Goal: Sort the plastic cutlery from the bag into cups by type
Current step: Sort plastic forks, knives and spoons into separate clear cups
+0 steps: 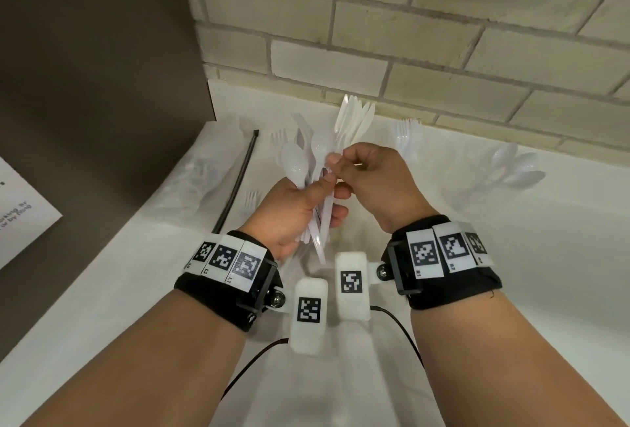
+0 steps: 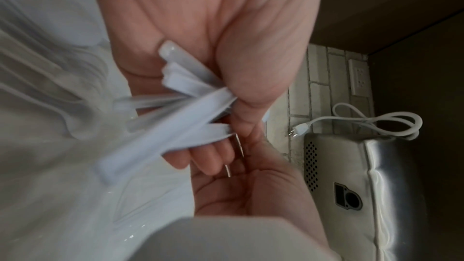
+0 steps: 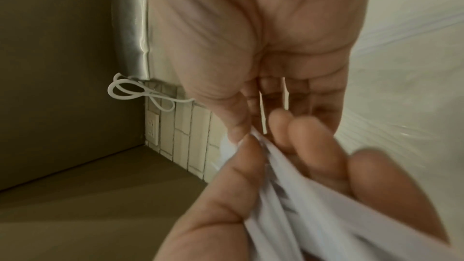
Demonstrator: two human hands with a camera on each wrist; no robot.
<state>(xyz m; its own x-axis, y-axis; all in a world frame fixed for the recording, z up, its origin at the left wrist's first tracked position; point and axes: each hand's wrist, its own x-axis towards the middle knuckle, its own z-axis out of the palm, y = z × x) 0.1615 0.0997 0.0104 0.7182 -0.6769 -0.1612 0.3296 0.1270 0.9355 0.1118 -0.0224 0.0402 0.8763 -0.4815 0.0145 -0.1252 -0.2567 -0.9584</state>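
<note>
My left hand grips a mixed bundle of white plastic cutlery, spoons and forks fanning upward; its handles stick out below the palm. My right hand meets the bundle from the right, with thumb and forefinger pinching a piece at its top. Several white knives fan up above this hand, and thin knife edges lie inside its curled fingers. A group of forks stands by the wall. A group of spoons lies farther right. I cannot make out any cups.
A crumpled clear bag and a black zip tie lie left on the white counter, with a loose fork beside them. Brick wall behind, brown panel left. A steel appliance carries a white power cord.
</note>
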